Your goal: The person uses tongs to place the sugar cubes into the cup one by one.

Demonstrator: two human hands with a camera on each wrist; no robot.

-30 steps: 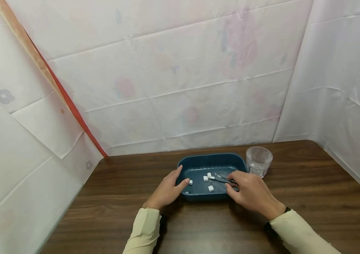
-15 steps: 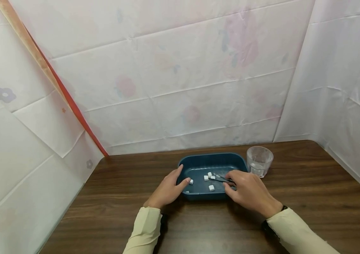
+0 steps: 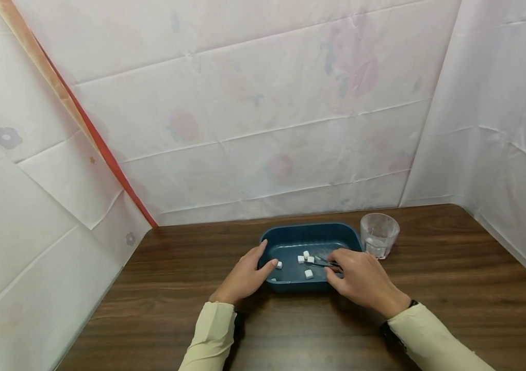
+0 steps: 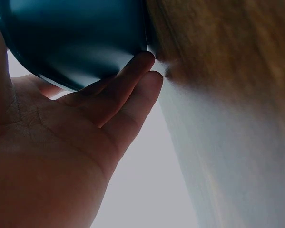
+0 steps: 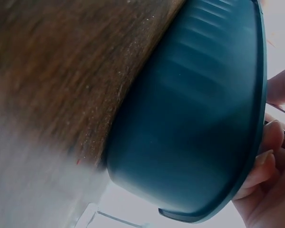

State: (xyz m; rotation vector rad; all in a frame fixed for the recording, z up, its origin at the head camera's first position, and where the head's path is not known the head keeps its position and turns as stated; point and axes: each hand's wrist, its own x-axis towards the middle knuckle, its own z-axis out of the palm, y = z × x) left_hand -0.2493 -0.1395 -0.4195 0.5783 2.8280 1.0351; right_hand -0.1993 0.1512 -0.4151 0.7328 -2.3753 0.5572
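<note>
A dark blue tray [image 3: 309, 227] sits on the wooden table [image 3: 161, 288] and holds several small white cubes [image 3: 300, 259]. My left hand [image 3: 263, 258] rests against the tray's left side, thumb at the rim; in the left wrist view its fingers [image 4: 132, 80] lie straight along the tray's outer wall [image 4: 75, 38]. My right hand [image 3: 333, 264] pinches thin metal tweezers [image 3: 321, 262], whose tips point left over the tray floor close to two cubes [image 3: 310, 259]. In the right wrist view, the fingers [image 5: 270, 142] curl at the tray's rim [image 5: 194, 118].
A clear glass [image 3: 379, 234] with a little water stands just right of the tray's far corner. Paper-covered walls [image 3: 263, 129] close in the table at the back and both sides. Bare wood lies left, right and in front of the tray.
My right hand has edged slightly left and forward with the tweezers, bringing the tips nearer the cubes. The left hand and tray have stayed put.
</note>
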